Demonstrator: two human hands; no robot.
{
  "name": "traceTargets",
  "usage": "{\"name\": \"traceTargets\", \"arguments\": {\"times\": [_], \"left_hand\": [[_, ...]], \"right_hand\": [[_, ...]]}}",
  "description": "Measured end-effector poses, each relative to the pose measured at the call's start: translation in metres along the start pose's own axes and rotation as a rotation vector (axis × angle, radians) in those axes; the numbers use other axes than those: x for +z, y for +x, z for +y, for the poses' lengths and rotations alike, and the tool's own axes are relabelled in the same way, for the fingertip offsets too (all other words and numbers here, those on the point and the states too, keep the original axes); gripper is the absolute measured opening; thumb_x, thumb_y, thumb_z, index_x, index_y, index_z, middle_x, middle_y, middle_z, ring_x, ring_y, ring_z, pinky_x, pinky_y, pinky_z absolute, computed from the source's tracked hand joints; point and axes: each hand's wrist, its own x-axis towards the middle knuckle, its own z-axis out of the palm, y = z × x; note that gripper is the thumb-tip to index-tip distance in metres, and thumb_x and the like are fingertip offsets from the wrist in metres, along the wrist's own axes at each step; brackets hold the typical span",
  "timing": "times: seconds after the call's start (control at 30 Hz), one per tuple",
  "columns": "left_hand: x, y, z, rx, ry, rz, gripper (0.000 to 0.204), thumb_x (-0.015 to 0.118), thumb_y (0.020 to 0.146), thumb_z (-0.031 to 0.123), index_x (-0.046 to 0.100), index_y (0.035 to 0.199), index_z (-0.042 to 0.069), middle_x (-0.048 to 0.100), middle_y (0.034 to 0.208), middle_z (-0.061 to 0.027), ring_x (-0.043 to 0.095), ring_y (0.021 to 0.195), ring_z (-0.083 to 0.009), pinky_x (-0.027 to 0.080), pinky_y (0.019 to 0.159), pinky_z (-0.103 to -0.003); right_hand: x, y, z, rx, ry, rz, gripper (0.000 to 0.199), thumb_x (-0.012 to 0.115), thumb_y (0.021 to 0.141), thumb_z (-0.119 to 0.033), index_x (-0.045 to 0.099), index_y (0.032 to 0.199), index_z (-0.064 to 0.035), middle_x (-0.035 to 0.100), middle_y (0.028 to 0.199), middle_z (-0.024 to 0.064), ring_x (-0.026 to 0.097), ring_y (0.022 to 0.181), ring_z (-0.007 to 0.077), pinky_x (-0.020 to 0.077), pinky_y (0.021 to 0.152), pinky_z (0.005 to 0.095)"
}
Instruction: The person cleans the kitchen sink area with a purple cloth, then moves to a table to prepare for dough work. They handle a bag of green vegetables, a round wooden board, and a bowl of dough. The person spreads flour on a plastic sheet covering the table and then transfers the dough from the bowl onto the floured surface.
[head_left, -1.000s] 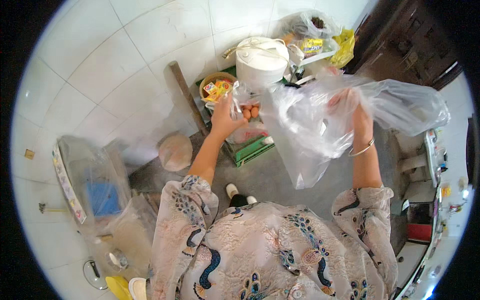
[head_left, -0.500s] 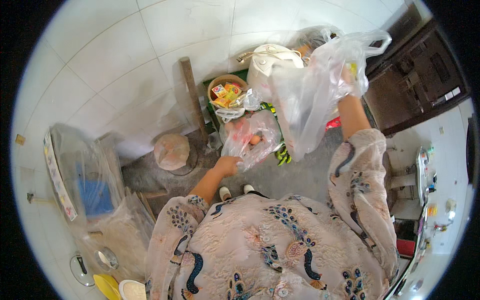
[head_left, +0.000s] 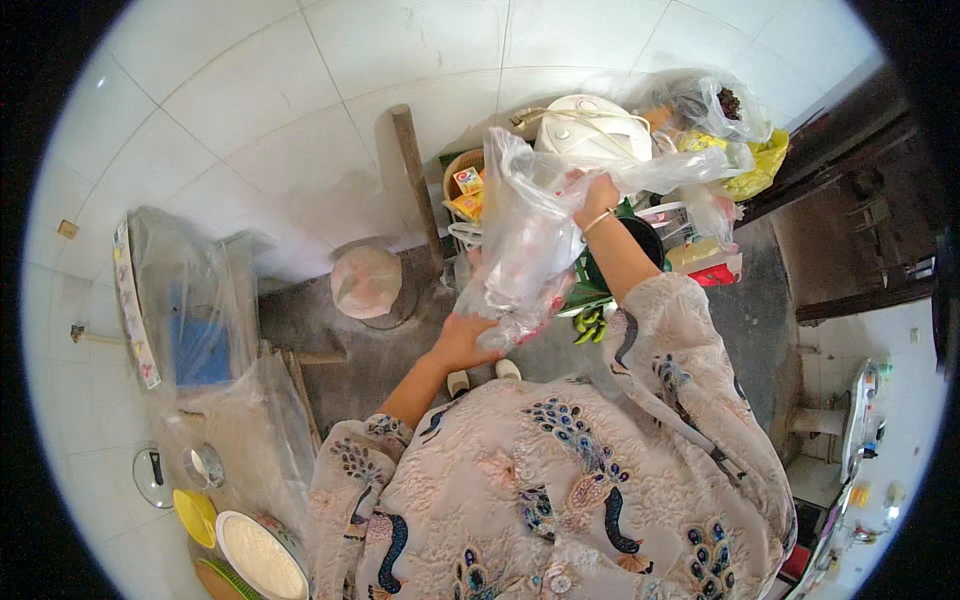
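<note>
My left hand [head_left: 463, 343] is closed around the lower side of a crumpled clear plastic bag, its contents largely hidden. A large clear plastic bag [head_left: 515, 240] hangs against that one, in front of my body. Higher up and to the right, my right hand [head_left: 597, 200] grips the larger bag near its top, fingers curled; a thin bracelet circles the wrist. Pinkish-red shapes show through the film, too blurred to name. Both bags overlap, so where one ends is hard to see. Below them lie long green vegetables [head_left: 590, 325].
Behind the bags stand a white electric cooker [head_left: 600, 128] with its cord on top and a basket of yellow packets [head_left: 467, 205]. A yellow bag [head_left: 762, 165] lies at the right. A wooden post [head_left: 415, 175] leans on the wall beside a covered round object [head_left: 367, 283]. Plastic sheeting [head_left: 240, 300] hangs left.
My right hand has come left and inward with the large bag, which now overlaps the smaller bag in my left hand. An egg seen earlier in the smaller bag is now covered.
</note>
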Motion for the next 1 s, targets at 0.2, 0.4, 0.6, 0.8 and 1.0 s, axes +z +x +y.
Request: {"name": "traceTargets", "arguments": {"times": [0.2,0.4,0.6,0.8,1.0], "left_hand": [[-0.021,0.044,0.042,-0.018,-0.160,0.357,0.066,0.063,0.074,0.039,0.040,0.129,0.013,0.037,0.131,-0.0222,0.035,0.121,-0.0381,0.030,0.099,-0.043],[-0.011,0.132,0.032,-0.125,-0.108,0.398,0.072,0.063,0.075,0.034,0.030,0.134,0.008,0.029,0.135,-0.0255,0.031,0.123,-0.0410,0.028,0.101,-0.045],[0.040,0.151,0.022,-0.146,-0.334,0.205,0.053,0.068,0.072,0.026,0.048,0.118,0.010,0.056,0.109,-0.0168,0.053,0.099,-0.0333,0.040,0.086,-0.044],[0.080,0.077,0.044,-0.231,-0.348,0.269,0.057,0.057,0.078,0.034,0.041,0.127,0.007,0.047,0.123,-0.0186,0.044,0.112,-0.0348,0.035,0.094,-0.043],[0.061,-0.116,-0.017,-0.593,-0.504,0.683,0.051,0.059,0.080,0.028,0.045,0.123,0.006,0.050,0.119,-0.0165,0.052,0.105,-0.0292,0.040,0.090,-0.038]], "right_hand": [[-0.033,0.091,0.056,-0.341,-0.904,0.070,0.047,0.052,0.080,-0.032,0.053,0.104,0.0088,0.058,0.107,0.0218,0.057,0.094,0.0331,0.0452,0.080,0.0368],[-0.040,0.075,0.021,-0.457,-1.383,-0.442,0.078,0.071,0.062,-0.048,0.049,0.112,0.0083,0.054,0.112,0.0249,0.052,0.104,0.0366,0.0411,0.090,0.0366],[-0.069,-0.075,-0.064,-0.393,-1.362,-0.543,0.086,0.074,0.068,-0.023,0.025,0.132,0.0055,0.042,0.127,0.0237,0.046,0.112,0.0330,0.0375,0.095,0.0376],[-0.156,-0.068,-0.013,-1.346,-1.886,-0.798,0.060,0.059,0.081,-0.019,0.033,0.134,-0.0154,0.022,0.142,0.0166,0.021,0.130,0.0380,0.0214,0.102,0.0515],[-0.125,-0.060,-0.015,-0.628,-2.106,-0.962,0.068,0.070,0.067,-0.034,0.044,0.128,-0.0167,0.041,0.133,0.0132,0.032,0.125,0.0323,0.0252,0.101,0.0484]]}}
